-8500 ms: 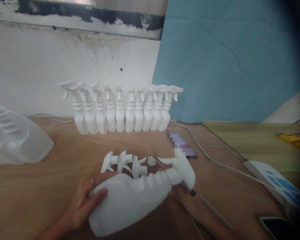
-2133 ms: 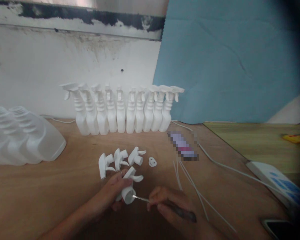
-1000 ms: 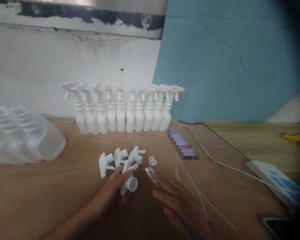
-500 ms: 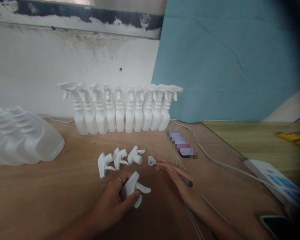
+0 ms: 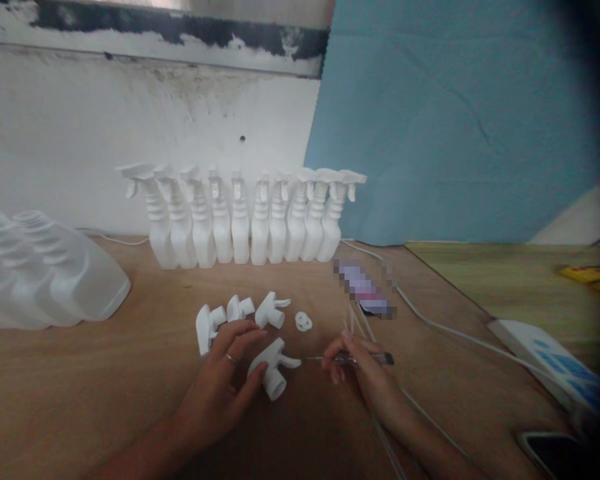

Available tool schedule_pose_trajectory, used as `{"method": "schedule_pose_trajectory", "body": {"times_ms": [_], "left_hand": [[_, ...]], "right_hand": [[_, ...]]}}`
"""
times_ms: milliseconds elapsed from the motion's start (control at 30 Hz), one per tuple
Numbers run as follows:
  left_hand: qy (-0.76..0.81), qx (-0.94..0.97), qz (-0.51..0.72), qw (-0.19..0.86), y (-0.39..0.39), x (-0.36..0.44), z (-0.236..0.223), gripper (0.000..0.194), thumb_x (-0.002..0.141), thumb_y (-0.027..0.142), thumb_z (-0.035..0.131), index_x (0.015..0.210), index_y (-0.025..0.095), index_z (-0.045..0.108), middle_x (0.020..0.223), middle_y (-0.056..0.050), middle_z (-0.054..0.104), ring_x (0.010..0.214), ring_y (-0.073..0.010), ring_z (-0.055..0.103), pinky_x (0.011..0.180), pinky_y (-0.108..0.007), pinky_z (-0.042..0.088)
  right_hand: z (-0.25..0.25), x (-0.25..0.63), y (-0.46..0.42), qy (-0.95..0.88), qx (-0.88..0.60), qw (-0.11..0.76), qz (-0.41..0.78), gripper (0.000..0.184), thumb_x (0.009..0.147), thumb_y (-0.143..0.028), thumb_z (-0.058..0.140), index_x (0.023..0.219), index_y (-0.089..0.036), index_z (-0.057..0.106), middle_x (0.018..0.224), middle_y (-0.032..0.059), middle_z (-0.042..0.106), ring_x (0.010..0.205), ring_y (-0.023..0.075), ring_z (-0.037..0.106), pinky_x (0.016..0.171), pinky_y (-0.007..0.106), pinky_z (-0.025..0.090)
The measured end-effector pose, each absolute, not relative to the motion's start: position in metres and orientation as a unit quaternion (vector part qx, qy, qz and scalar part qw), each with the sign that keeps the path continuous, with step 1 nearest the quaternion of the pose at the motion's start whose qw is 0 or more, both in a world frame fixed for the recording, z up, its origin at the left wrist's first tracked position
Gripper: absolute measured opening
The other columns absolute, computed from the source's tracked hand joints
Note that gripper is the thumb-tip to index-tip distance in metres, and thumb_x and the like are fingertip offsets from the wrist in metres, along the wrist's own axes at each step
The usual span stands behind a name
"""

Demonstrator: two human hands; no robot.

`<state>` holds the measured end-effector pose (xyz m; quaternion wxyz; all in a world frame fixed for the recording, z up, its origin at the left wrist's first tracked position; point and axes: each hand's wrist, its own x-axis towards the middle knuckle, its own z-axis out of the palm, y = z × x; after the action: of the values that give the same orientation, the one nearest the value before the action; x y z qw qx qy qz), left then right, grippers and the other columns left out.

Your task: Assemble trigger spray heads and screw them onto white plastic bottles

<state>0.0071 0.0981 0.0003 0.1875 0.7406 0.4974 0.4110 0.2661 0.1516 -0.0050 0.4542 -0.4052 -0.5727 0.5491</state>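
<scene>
My left hand [image 5: 225,373] is open over the table, fingers spread. Its thumb rests at the side of a white trigger spray head [image 5: 271,373], and the forefinger extends behind it. My right hand [image 5: 355,360] is closed around a thin pointed tool [image 5: 387,359], whose slim metal shaft points left toward the spray head's trigger without touching it. Three more spray heads lie beyond: one at left [image 5: 207,330], a middle one [image 5: 240,309] partly behind my left fingers, and one at right [image 5: 271,310]. A few small white rings [image 5: 303,322] lie beside them.
Several white spray bottles [image 5: 240,240] with trigger heads stand in a row along the wall. White bottles without heads [image 5: 87,280] are at the left. Thin clear tubes [image 5: 365,323], a pixelated item [image 5: 363,287], a white cable [image 5: 450,330] and a dark phone-like object [image 5: 555,453] lie right.
My left hand has loosened from the spray head, fingers spreading, and the head has turned slightly. My right hand has drawn back from the rings toward me, with the tool now aimed at the spray head.
</scene>
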Motion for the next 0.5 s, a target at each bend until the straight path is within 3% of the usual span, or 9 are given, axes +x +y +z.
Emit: {"method": "schedule_pose_trajectory", "body": {"times_ms": [167,233,333,500], "left_hand": [[0.552,0.651,0.520,-0.016,0.143,-0.048,0.002,0.020,0.086,0.025,0.059,0.105,0.023,0.059,0.114,-0.006,0.056,0.112,-0.0229,0.055,0.103,-0.039,0.042],[0.579,0.599,0.551,-0.048,0.166,-0.079,0.000,0.029,0.085,0.028,0.059,0.113,0.020,0.054,0.120,-0.008,0.052,0.118,-0.0248,0.050,0.107,-0.042,0.039],[0.622,0.528,0.575,-0.064,0.197,-0.121,-0.007,0.050,0.085,0.032,0.060,0.128,0.015,0.042,0.127,-0.014,0.046,0.117,-0.0257,0.050,0.101,-0.042,0.044],[0.672,0.466,0.574,-0.043,0.236,-0.158,-0.020,0.074,0.078,0.035,0.072,0.137,0.012,0.034,0.137,-0.018,0.041,0.120,-0.0289,0.049,0.098,-0.045,0.047]], "right_hand": [[-0.005,0.265,0.153,-0.560,-0.399,0.466,0.556,0.051,0.094,-0.050,0.049,0.065,-0.015,0.072,0.061,0.0053,0.069,0.046,0.0128,0.057,0.047,0.025,0.043],[-0.004,0.265,0.154,-0.555,-0.397,0.467,0.563,0.049,0.093,-0.050,0.051,0.065,-0.015,0.072,0.061,0.0056,0.069,0.046,0.0130,0.056,0.046,0.025,0.043],[-0.004,0.264,0.154,-0.547,-0.398,0.467,0.569,0.047,0.090,-0.050,0.054,0.065,-0.015,0.072,0.060,0.0062,0.069,0.045,0.0137,0.056,0.046,0.026,0.042],[-0.003,0.263,0.154,-0.534,-0.400,0.476,0.573,0.047,0.089,-0.051,0.055,0.063,-0.016,0.072,0.058,0.0056,0.068,0.043,0.0132,0.055,0.045,0.026,0.041]]}}
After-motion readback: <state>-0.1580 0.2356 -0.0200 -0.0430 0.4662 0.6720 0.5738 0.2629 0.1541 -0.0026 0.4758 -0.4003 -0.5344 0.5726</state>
